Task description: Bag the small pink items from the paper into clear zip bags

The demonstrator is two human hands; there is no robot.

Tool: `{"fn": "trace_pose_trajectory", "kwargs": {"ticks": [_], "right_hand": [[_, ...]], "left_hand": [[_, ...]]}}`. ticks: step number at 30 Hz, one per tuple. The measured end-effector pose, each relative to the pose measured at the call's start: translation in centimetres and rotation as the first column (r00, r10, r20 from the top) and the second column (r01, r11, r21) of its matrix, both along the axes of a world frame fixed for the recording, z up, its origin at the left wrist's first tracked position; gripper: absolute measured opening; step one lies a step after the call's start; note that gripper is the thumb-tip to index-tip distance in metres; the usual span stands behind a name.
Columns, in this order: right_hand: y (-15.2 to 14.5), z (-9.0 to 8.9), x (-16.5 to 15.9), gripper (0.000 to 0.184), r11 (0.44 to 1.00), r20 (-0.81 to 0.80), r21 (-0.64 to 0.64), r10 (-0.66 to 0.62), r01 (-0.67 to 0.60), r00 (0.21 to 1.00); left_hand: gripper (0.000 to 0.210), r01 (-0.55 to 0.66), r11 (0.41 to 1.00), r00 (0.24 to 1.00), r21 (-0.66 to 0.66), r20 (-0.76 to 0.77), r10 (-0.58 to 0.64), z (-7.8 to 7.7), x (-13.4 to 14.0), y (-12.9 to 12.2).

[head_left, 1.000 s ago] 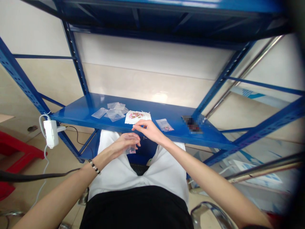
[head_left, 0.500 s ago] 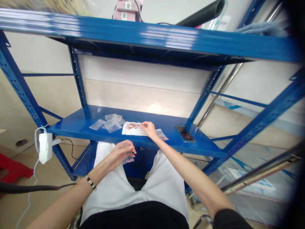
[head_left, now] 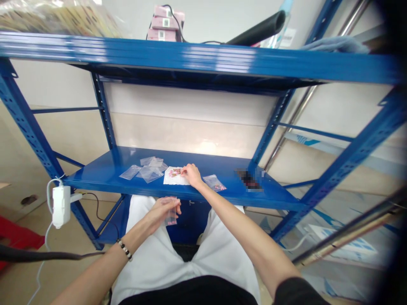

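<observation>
My left hand (head_left: 165,209) is closed on a small clear plastic bag (head_left: 171,217) in front of the shelf edge, with a few pink pieces at the bag's bottom. On the blue shelf, my right hand (head_left: 192,175) has its fingertips together over a white sheet (head_left: 168,179). Small pink and brown bead-like pieces (head_left: 174,172) lie on that sheet beside the fingers. Whatever the fingertips pinch is too small to make out. Just right of this hand lies another clear bag (head_left: 215,183) with pink pieces in it.
Several flat clear bags (head_left: 149,171) overlap on the shelf's left part. A dark blurred-out object (head_left: 248,179) lies to the right. The upper shelf beam (head_left: 143,51) spans overhead, and a white power adapter (head_left: 61,205) hangs at the left post.
My right hand has shifted slightly left over the sheet, so more of the filled bag beside it shows. The left hand still holds its bag. The camera view has tilted up a little.
</observation>
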State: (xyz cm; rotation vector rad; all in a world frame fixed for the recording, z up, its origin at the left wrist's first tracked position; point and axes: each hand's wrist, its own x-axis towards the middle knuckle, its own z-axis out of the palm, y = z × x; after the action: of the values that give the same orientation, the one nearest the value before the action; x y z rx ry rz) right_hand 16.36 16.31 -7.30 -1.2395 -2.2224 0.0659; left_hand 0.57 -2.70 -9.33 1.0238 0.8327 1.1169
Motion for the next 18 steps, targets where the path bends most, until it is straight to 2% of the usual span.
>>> {"fn": "trace_pose_trajectory", "kwargs": {"ticks": [4, 11, 15, 18], "right_hand": [[0.5, -0.1, 0.0, 0.004, 1.0, 0.016, -0.004, 0.012, -0.012, 1.0], [0.7, 0.0, 0.0, 0.006, 0.998, -0.027, -0.015, 0.06, -0.06, 0.998], [-1.0, 0.8, -0.2, 0.007, 0.998, -0.111, 0.015, 0.064, -0.063, 0.992], [-4.0, 1.7, -0.6, 0.007, 0.992, -0.296, 0.003, 0.121, -0.125, 0.947]], "left_hand": [[0.031, 0.021, 0.999, 1.0, 0.026, -0.014, -0.02, 0.3, -0.2, 0.3], [0.034, -0.004, 1.0, 1.0, -0.025, 0.027, 0.005, 0.5, -0.3, 0.6], [0.035, -0.011, 1.0, 1.0, -0.022, 0.021, 0.012, 0.5, -0.5, 0.4], [0.035, 0.001, 1.0, 1.0, 0.009, 0.019, -0.001, 0.7, -0.5, 0.3]]}}
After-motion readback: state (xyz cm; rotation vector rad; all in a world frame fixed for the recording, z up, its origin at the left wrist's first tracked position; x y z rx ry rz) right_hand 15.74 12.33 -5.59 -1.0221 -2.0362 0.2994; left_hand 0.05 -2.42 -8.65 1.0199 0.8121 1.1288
